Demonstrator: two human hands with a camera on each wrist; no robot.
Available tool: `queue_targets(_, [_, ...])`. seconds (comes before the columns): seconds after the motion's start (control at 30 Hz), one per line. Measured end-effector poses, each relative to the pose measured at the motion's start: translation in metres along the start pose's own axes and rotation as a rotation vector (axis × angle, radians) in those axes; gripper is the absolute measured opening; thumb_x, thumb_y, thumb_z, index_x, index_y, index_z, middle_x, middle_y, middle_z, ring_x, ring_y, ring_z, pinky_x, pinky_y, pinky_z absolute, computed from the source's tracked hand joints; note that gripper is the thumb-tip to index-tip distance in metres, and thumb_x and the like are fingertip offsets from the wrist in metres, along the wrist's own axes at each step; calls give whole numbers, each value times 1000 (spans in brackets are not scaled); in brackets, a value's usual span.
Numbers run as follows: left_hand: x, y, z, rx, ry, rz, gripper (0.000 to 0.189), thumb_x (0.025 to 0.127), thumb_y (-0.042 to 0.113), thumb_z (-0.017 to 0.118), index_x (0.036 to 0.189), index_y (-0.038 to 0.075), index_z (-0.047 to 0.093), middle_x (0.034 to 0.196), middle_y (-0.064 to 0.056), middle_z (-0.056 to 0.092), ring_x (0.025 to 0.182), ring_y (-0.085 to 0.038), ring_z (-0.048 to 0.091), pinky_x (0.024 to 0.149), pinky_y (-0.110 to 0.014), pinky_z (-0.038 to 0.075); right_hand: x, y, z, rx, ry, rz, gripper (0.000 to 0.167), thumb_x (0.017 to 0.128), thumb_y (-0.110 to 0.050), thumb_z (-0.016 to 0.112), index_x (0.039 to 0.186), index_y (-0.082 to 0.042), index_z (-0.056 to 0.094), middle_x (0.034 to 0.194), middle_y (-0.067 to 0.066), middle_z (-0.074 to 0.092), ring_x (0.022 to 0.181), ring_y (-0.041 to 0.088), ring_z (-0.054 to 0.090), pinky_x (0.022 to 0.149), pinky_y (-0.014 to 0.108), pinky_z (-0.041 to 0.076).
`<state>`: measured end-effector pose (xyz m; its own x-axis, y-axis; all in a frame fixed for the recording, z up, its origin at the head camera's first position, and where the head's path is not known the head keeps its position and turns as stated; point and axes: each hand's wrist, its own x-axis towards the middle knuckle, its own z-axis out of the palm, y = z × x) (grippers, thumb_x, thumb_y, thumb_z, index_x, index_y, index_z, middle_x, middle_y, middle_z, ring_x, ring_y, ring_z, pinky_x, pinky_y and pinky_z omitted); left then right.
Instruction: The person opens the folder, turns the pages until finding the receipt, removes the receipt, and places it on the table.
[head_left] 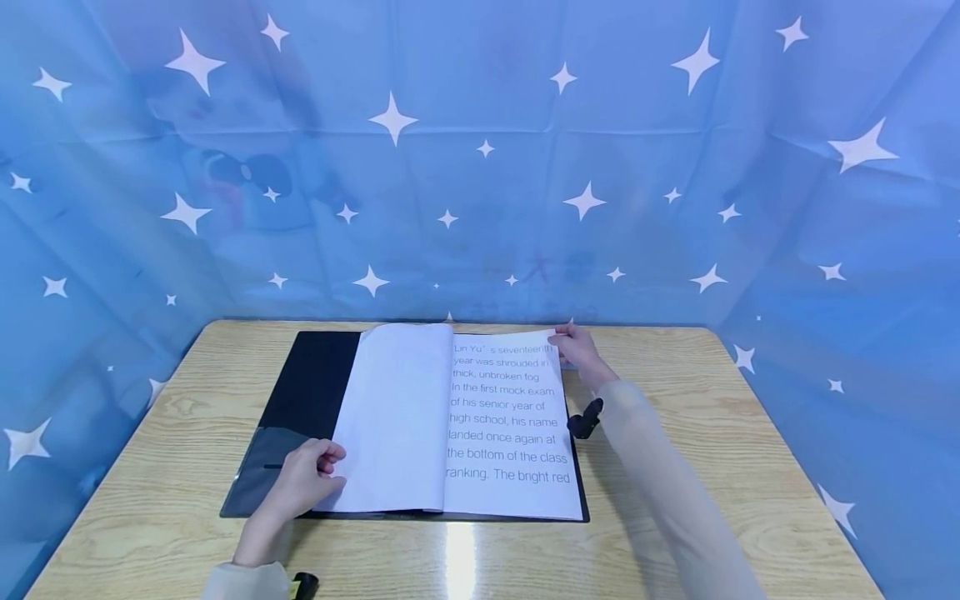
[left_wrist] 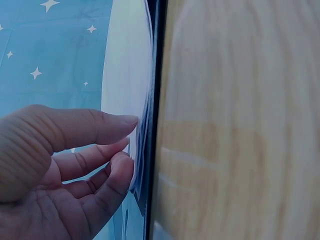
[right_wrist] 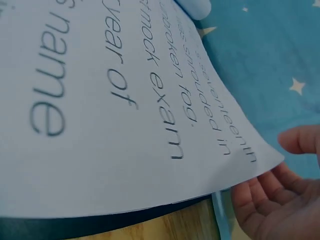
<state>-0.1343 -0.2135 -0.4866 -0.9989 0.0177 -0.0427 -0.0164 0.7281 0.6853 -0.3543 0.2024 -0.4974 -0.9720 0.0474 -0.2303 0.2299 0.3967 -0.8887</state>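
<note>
A black folder (head_left: pixel 318 367) lies open on the table with white pages in it. Its left page (head_left: pixel 390 417) is blank; the right page (head_left: pixel 510 417) carries large printed text. My left hand (head_left: pixel 303 475) is at the lower left edge of the blank page, fingers bent loosely. In the left wrist view, a gap shows between its thumb and fingers beside the page edges. At the printed page's top right corner is my right hand (head_left: pixel 581 354). The right wrist view shows its fingers (right_wrist: pixel 270 190) under that corner and the thumb just above, apart from the paper.
The folder rests on a wood-grain table (head_left: pixel 675 467) with rounded far corners. Behind and at both sides hangs a blue curtain (head_left: pixel 480 233) with white stars. A clear pocket (head_left: pixel 258 467) covers the lower part of the folder's left inside cover.
</note>
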Motion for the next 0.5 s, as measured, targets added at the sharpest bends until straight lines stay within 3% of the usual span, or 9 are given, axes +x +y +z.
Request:
queue_targets(0.1, [-1, 0, 0, 0, 1, 4, 27, 68, -7, 73, 92, -3, 61, 83, -6, 52, 74, -17, 48, 62, -25, 44, -21, -16, -3, 39, -35, -12, 42, 94, -15, 49, 131, 4, 43, 121, 19, 52, 93, 22, 52, 75, 30, 43])
queue_targets(0.33, [0, 0, 1, -2, -2, -12, 30, 68, -7, 72, 96, -4, 60, 83, -5, 50, 74, -17, 47, 62, -25, 43, -34, -18, -7, 97, -57, -41, 39, 90, -7, 52, 126, 8, 48, 105, 14, 57, 70, 14, 51, 70, 34, 45])
queue_targets(0.5, [1, -1, 1, -5, 6, -7, 32, 68, -7, 71, 98, -5, 60, 84, -6, 48, 74, -17, 46, 61, -25, 42, -40, -19, -10, 97, -82, -10, 36, 92, -11, 53, 123, 7, 49, 99, 10, 59, 72, 14, 53, 69, 30, 45])
